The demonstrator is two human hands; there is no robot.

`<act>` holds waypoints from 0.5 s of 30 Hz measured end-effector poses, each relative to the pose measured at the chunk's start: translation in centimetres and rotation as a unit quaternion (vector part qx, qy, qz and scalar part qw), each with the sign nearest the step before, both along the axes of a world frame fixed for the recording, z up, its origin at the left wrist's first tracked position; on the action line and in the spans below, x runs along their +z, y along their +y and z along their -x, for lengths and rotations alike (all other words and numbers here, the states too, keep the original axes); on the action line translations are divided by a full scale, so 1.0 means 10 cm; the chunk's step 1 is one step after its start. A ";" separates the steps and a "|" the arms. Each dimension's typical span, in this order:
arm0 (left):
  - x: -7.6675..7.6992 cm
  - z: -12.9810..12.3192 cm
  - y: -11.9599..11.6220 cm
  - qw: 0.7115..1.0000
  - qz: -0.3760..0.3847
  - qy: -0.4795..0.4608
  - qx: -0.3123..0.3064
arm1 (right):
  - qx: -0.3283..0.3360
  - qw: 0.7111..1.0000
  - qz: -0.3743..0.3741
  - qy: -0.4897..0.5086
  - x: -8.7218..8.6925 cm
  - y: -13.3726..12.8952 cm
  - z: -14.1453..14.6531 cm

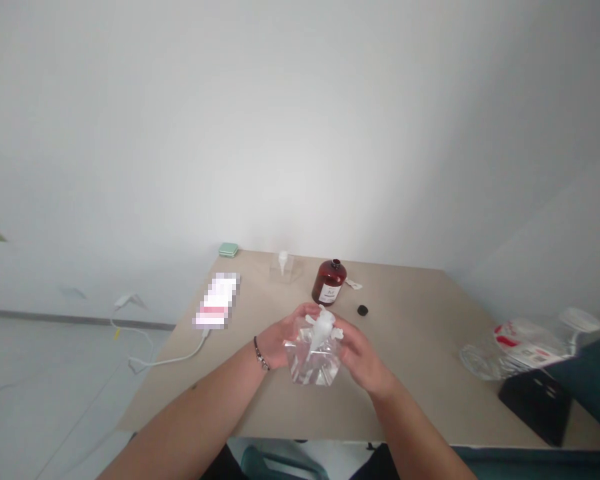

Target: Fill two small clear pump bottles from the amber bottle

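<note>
Between my two hands, above the near part of the table, is a clear, shiny plastic pouch (316, 368) with a white nozzle-like piece (323, 327) at its top. My left hand (283, 339) holds it from the left, fingers curled behind it. From the right, my right hand (359, 352) grips its other side, with fingertips partly hidden by the white piece. Just beyond stands a brown bottle (329, 283) with a white label and an uncapped neck. A small black cap (363, 310) lies to the right of that bottle.
A clear square container (282, 268) with a white pump top stands near the wall. At left are a green case (229, 249) and a blurred phone (217, 300) on a white cable (180, 360). A large clear bottle (523, 347) and a black object (537, 403) occupy the right.
</note>
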State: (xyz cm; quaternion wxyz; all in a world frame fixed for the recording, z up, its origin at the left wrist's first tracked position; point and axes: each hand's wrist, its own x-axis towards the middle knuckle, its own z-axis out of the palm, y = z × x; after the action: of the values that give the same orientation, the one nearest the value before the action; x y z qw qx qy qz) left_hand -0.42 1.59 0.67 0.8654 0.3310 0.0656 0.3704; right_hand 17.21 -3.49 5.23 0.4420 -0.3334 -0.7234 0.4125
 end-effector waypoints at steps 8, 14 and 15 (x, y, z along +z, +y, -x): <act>-0.07 -0.16 0.04 0.987 -0.003 0.033 0.156 | -0.306 0.943 -0.039 -0.122 -0.03 0.06 0.16; 0.00 -0.16 0.00 0.971 -0.081 0.114 0.194 | -0.326 0.936 -0.055 -0.121 -0.18 0.05 0.15; 0.01 -0.15 0.00 0.973 -0.074 0.109 0.189 | -0.306 0.942 -0.075 -0.116 -0.19 0.03 0.14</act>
State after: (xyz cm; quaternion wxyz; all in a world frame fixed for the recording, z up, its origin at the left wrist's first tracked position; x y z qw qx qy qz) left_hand 1.09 1.63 0.73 0.7405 0.4143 0.1927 0.4927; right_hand 15.84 -3.15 3.38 0.4841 -0.5500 -0.6615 0.1601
